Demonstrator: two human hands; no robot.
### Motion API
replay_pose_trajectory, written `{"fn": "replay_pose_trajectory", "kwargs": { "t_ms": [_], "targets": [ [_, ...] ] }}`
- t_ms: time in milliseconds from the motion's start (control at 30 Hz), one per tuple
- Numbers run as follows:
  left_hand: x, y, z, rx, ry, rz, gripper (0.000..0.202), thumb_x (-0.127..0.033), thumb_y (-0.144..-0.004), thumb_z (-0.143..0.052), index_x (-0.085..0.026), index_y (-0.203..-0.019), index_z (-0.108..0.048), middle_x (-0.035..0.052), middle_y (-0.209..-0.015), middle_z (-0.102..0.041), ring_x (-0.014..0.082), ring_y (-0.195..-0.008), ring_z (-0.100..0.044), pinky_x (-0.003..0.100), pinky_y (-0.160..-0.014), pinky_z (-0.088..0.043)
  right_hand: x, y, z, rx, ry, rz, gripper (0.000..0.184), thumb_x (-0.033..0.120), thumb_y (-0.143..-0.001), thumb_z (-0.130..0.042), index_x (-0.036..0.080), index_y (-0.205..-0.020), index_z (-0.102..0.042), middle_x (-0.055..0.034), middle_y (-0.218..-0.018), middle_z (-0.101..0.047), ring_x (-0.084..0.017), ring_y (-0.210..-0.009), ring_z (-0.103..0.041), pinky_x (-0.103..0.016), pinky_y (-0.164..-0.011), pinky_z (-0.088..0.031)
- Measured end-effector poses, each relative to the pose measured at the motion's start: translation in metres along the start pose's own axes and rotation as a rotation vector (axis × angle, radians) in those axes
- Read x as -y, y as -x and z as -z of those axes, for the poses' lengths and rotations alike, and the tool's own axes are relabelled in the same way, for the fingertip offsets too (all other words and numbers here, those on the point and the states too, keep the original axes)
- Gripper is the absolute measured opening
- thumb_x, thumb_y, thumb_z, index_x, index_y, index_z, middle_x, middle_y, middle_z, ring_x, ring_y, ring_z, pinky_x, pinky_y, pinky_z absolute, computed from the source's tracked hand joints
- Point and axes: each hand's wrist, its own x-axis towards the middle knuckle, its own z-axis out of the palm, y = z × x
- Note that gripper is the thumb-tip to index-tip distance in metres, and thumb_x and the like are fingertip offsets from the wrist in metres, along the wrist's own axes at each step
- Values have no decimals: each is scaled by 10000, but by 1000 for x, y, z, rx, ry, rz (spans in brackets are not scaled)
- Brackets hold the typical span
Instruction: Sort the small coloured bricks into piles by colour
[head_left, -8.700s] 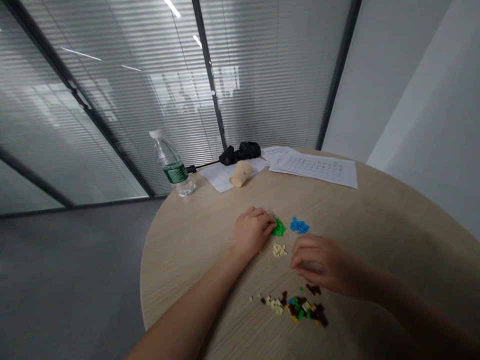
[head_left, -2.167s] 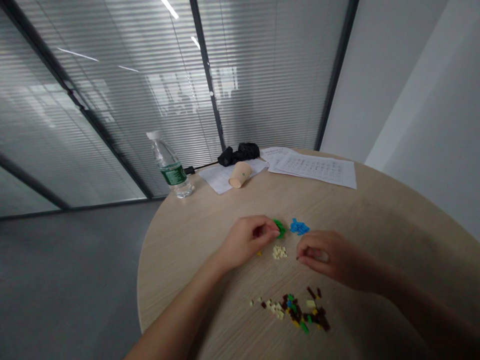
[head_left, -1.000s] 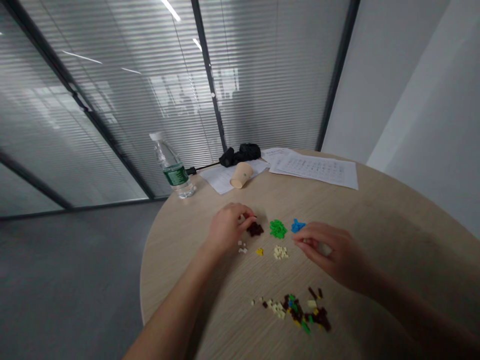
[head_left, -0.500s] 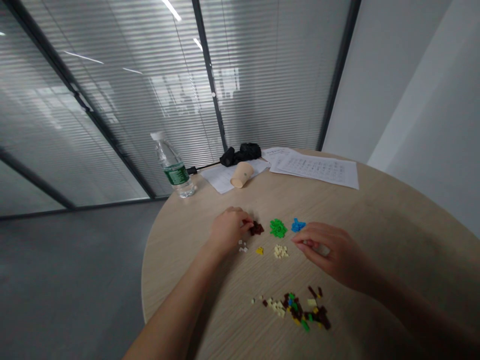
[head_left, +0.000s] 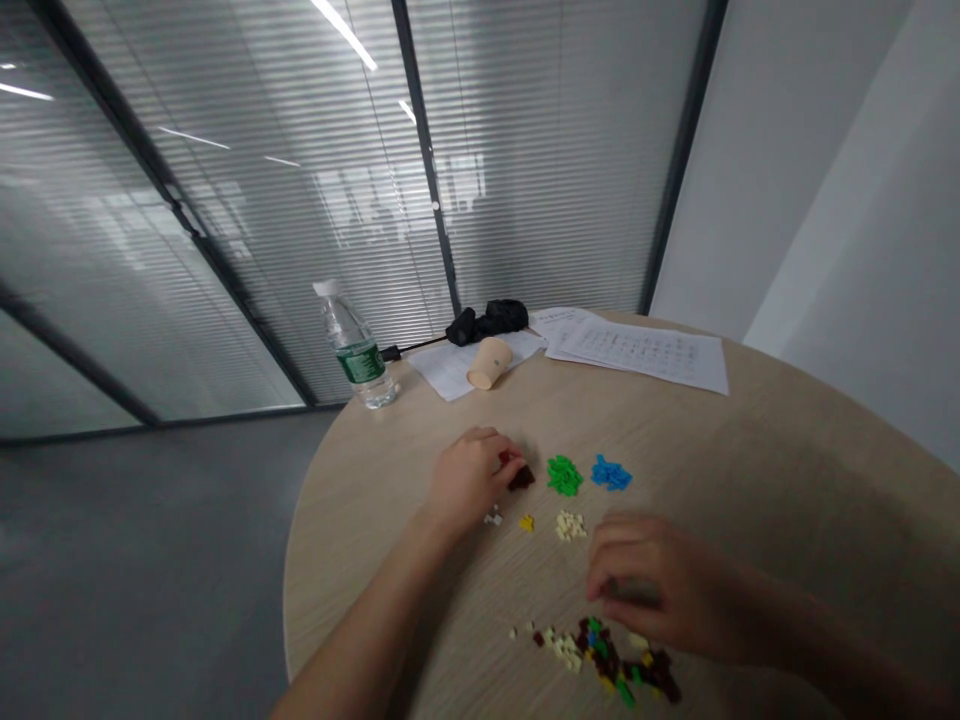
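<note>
Head view: round wood-grain table (head_left: 360, 520), small plastic toy bricks sorted by colour near its middle. Left hand (head_left: 472, 475), centre of frame, bent over the dark brown bricks (head_left: 522, 477), thumb and fingers close together at the pile's left edge; a reddish-brown bit shows by the fingers, but cannot tell whether gripped or lying behind. Right hand (head_left: 645, 575), lower right of centre, blurred, fingers curled, narrow gap to thumb; cannot tell whether it holds a brick. It hangs just above the mixed bricks (head_left: 615, 665) at bottom centre: brown, green, cream, yellow, some blue, loosely strewn.

Right of the brown: green bricks (head_left: 564, 475), then blue bricks (head_left: 611, 472). Row below, left to right: few white bricks (head_left: 493, 516), yellow bricks (head_left: 527, 522), cream bricks (head_left: 571, 526).

Far edge of table: water bottle (head_left: 361, 362), green label, white cap; paper cup (head_left: 490, 363) by a paper sheet (head_left: 442, 372); black bundle (head_left: 491, 322), unclear what; printed sheets (head_left: 637, 352), overlapping, to the right. Blinds (head_left: 555, 150) fill the upper frame.
</note>
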Motion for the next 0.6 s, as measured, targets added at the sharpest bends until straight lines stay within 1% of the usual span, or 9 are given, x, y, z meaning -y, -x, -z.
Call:
{"fn": "replay_pose_trajectory", "kwargs": {
  "t_ms": [100,233,333,433,500,533,600],
  "targets": [
    [-6,1,-2,-14,55,-29,132,-255,-847,-557,-202,-825,-676,25,-834,-635,162,-788,-558,261,-691,-419,3,0,-4,53,-26,10,140,67,-757,-588,192,-789,-645,-11,-802,-662,-140,-786,-595,-238,-703,-439],
    [-14,4,-5,-3,130,-89,128,-252,-847,-555,-200,-818,-668,18,-804,-625,155,-771,-547,256,-686,-407,4,-1,-8,68,-26,-18,140,59,-739,-599,190,-745,-649,-9,-781,-652,-138,-771,-592,-230,-683,-432],
    [-20,6,-6,33,204,-132,126,-238,-839,-554,-188,-797,-661,15,-768,-613,147,-743,-537,248,-661,-393,4,-2,-10,77,-26,-19,141,58,-734,-594,187,-741,-650,-6,-763,-644,-138,-758,-589,-227,-669,-426],
    [-24,6,-7,88,345,-163,134,-232,-831,-556,-171,-762,-653,8,-720,-593,128,-690,-513,230,-626,-376,4,-4,-11,65,-7,5,137,69,-755,-573,185,-734,-643,-10,-747,-642,-143,-743,-587,-235,-657,-428],
    [-28,7,-7,121,466,-148,155,-247,-833,-551,-162,-748,-648,-1,-693,-576,113,-646,-488,219,-598,-362,3,-4,-8,18,5,24,141,84,-786,-548,187,-734,-630,-12,-733,-637,-143,-722,-584,-241,-653,-433],
    [-30,8,-6,140,527,-130,174,-264,-836,-547,-157,-739,-644,-7,-675,-564,105,-622,-471,215,-583,-353,2,-4,-6,-31,14,31,141,95,-803,-534,188,-741,-621,-15,-734,-636,-144,-721,-584,-246,-658,-438],
    [-34,10,-6,195,651,-96,225,-311,-838,-542,-148,-710,-630,-22,-623,-523,91,-574,-430,208,-547,-327,-2,-4,1,-179,39,32,139,120,-833,-509,191,-752,-598,-23,-740,-634,-149,-728,-585,-258,-670,-450]
  ]
}}
